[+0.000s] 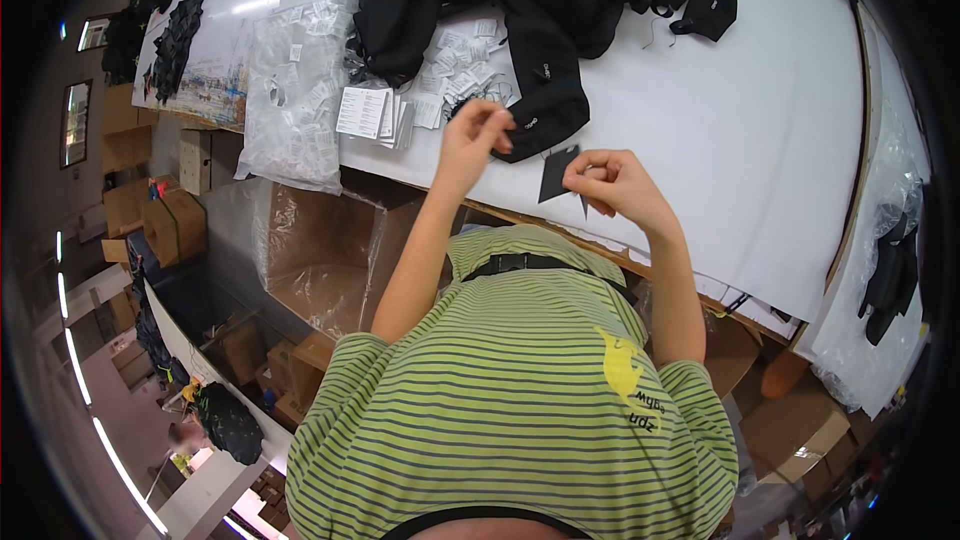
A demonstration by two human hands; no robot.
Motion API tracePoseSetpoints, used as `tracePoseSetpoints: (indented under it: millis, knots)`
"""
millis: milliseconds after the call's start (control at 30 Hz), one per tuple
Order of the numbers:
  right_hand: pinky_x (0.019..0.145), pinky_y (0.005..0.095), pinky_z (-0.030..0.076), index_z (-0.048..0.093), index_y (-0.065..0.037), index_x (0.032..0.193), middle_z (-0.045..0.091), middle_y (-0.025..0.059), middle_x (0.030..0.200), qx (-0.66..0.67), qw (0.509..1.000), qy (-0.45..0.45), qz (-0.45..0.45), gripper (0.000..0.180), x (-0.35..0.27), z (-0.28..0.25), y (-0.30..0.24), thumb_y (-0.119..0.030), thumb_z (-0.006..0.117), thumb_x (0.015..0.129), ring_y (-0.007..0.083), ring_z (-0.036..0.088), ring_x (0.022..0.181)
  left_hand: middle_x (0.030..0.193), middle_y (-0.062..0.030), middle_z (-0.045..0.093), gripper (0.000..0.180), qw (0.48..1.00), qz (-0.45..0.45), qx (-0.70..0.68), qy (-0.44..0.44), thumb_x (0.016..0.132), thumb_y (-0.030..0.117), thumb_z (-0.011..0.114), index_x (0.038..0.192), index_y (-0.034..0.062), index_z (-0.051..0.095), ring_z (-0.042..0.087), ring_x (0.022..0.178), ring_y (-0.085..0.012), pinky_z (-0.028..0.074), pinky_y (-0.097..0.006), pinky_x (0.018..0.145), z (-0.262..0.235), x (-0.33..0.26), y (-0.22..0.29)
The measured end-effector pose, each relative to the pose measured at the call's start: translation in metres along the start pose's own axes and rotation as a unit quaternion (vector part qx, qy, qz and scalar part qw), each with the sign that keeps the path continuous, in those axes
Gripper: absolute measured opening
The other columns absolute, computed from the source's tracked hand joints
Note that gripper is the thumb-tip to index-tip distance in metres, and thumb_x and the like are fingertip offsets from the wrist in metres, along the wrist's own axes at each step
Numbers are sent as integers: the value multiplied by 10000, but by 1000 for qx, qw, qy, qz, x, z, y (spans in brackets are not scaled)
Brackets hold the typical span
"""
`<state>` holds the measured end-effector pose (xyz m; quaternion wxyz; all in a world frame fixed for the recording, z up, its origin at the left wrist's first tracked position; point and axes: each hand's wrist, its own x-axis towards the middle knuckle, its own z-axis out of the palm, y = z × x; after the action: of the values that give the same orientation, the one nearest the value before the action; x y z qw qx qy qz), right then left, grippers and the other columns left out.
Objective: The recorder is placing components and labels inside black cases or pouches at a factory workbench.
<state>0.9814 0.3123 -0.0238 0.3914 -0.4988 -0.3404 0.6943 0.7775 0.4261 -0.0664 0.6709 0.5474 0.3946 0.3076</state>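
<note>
Pinching a black card, the right hand hovers near the left hand, whose fingers curl, contents unclear

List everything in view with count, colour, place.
Table: one, white, across the top.
Fabric items: several, black, heaped on the table.
Loose labels: many, white, beside the heap.
Stack of cards: one, white, left of the labels.
Plastic bag: one, clear, left of the stack.
Small card: at least one, black, near edge.
Boxes: several, brown, left and right.
Shirt: one, striped green, worn.
Left hand: one, bare, near the labels.
Right hand: one, bare, holding the small card.
</note>
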Motion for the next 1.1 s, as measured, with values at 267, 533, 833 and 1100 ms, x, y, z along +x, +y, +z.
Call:
tracePoseSetpoints:
  millis: [267, 533, 833, 1100]
  knots:
    - [379, 193, 272, 613, 3, 798, 492, -24, 542, 112, 990, 80, 18, 136, -20, 11, 54, -131, 623, 817, 37, 375, 407, 864, -94, 477, 274, 829, 27, 549, 103, 739, 132, 678, 999, 134, 593, 538, 757, -267, 448, -360, 691, -51, -23, -87]
    - [396, 191, 265, 599, -7, 828, 446, -52, 476, 107, 976, 188, -32, 122, -36, -1, 63, -127, 619, 829, 29, 361, 403, 835, -85, 474, 217, 846, 65, 519, 108, 719, 148, 696, 908, 101, 601, 524, 830, -279, 444, -374, 698, -31, -19, -77]
    - [422, 208, 285, 628, -9, 813, 469, -37, 476, -18, 950, 295, -96, 113, -41, 21, 70, -114, 657, 783, 29, 364, 420, 788, -42, 548, 238, 920, 95, 381, -12, 716, 227, 744, 797, 25, 649, 447, 721, -194, 377, -309, 644, 38, -47, -6]
    - [427, 278, 328, 647, -81, 820, 422, 25, 446, -267, 886, 360, -117, 103, -58, 40, 67, -157, 662, 753, 141, 415, 394, 812, -32, 669, 252, 964, -169, 34, -201, 787, 167, 669, 977, 4, 682, 518, 661, -54, 373, -190, 564, 59, -43, 0]
